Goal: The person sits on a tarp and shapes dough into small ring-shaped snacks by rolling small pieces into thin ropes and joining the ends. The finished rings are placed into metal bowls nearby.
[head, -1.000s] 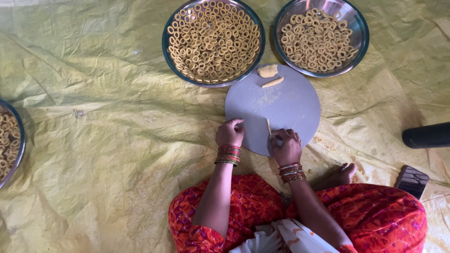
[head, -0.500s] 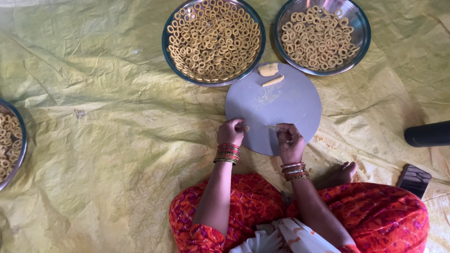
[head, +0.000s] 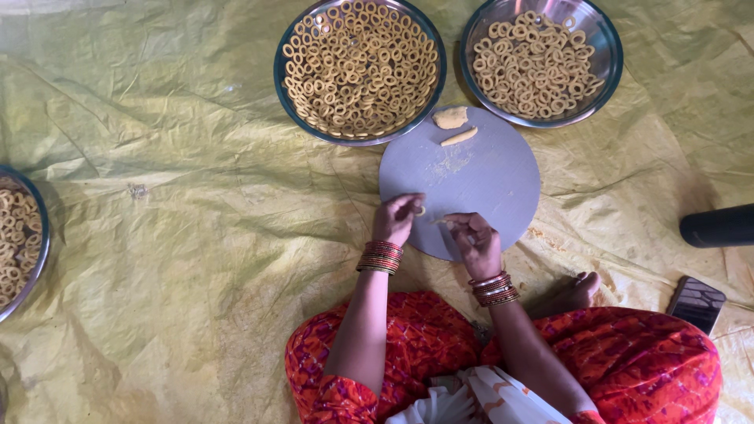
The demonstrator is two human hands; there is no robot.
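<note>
Low in the frame's centre, my left hand (head: 398, 217) and right hand (head: 475, 239), fingers curled, pinched a thin dough strip (head: 430, 217) over the round grey board (head: 479, 177); above, two steel bowls (head: 284, 94) held dough rings (head: 357, 67).

- dough strip (head: 433, 219) between both hands: tiny, mostly hidden by fingers (head: 459, 228)
- left-edge steel bowl (head: 31, 259) of rings: cut off by frame
- two top bowls (head: 287, 86): rims clipped at top edge
- black cylinder (head: 716, 226): cut off at right
- person's torso: cut off at bottom edge
</note>
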